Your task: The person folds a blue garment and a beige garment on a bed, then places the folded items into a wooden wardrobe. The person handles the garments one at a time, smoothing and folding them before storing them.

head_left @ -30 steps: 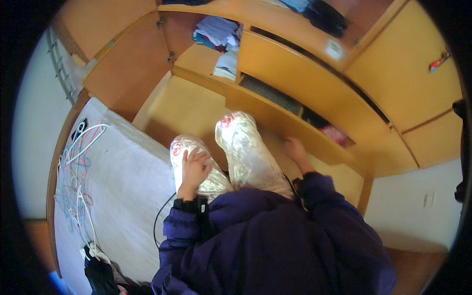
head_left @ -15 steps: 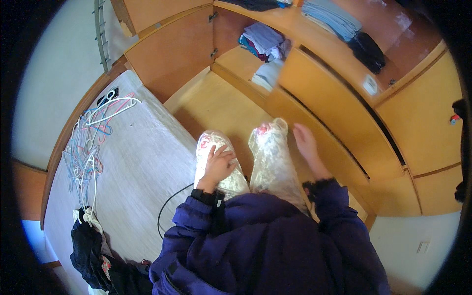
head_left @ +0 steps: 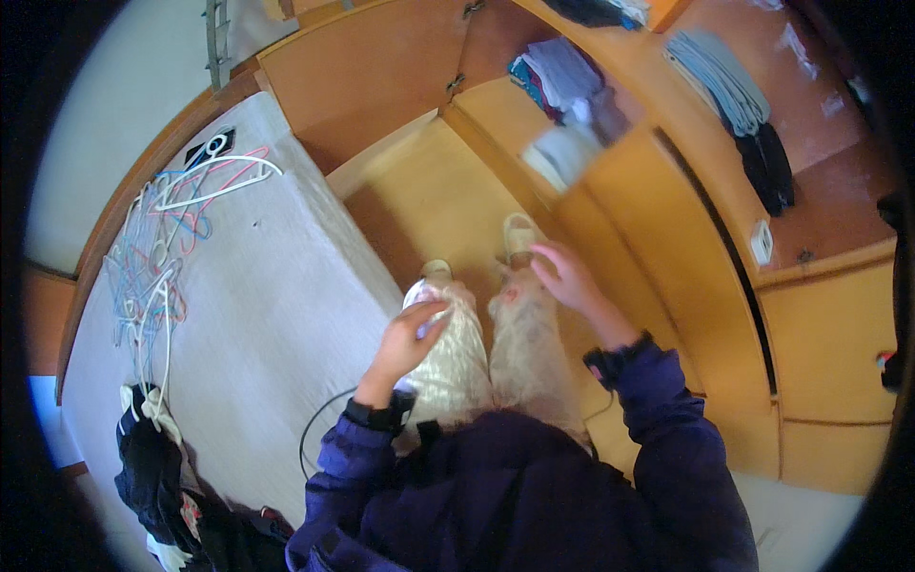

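My left hand [head_left: 410,338] hovers over the left leg of my pale, shiny trousers [head_left: 448,362], fingers loosely bent and holding nothing. Above my right knee my right hand [head_left: 570,278] has its fingers stretched out, also with nothing in it. Whether either hand touches the cloth I cannot tell. Light-coloured slippers [head_left: 520,234] show past my knees on the floor. Both forearms are in dark blue sleeves with black cuffs.
A bed [head_left: 295,296] with a pale sheet lies left, bearing tangled hangers [head_left: 162,257], a dark phone-like object [head_left: 210,145] and dark clothes [head_left: 152,467]. Ahead and right stand wooden cabinets [head_left: 648,229] with folded clothes [head_left: 567,76], folded grey-blue garments [head_left: 720,81] and a small white object [head_left: 762,242].
My left hand has lifted from the trouser leg. My right hand has moved slightly inward. My knees have straightened, bringing the slippers into sight, and the view has shifted.
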`<control>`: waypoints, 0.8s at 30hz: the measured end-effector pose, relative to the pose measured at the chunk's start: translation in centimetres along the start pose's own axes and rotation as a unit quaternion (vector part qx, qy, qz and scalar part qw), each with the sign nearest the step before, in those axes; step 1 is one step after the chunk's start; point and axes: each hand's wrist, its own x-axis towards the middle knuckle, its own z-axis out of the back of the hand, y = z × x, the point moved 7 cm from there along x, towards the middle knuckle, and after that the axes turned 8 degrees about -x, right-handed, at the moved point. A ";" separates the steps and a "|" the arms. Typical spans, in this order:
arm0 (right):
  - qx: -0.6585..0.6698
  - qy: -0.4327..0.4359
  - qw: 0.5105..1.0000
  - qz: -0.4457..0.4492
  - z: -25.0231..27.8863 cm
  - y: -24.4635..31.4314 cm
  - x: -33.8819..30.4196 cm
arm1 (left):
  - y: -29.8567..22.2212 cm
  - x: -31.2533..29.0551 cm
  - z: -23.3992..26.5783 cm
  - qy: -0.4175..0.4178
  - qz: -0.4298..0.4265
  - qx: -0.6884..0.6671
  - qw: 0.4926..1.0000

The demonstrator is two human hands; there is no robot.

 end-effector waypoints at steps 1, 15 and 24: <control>-0.024 0.003 0.999 0.027 -0.6 -1.3 1.6 | 1.5 0.5 1.3 -0.007 0.046 -0.010 0.999; -0.033 -0.003 0.950 -0.311 -13.7 -39.9 27.4 | 16.1 10.0 4.5 -0.033 0.164 0.378 0.910; -0.281 -0.039 0.866 -0.413 -7.9 -55.9 30.8 | 18.4 7.1 4.4 -0.003 0.209 0.447 0.870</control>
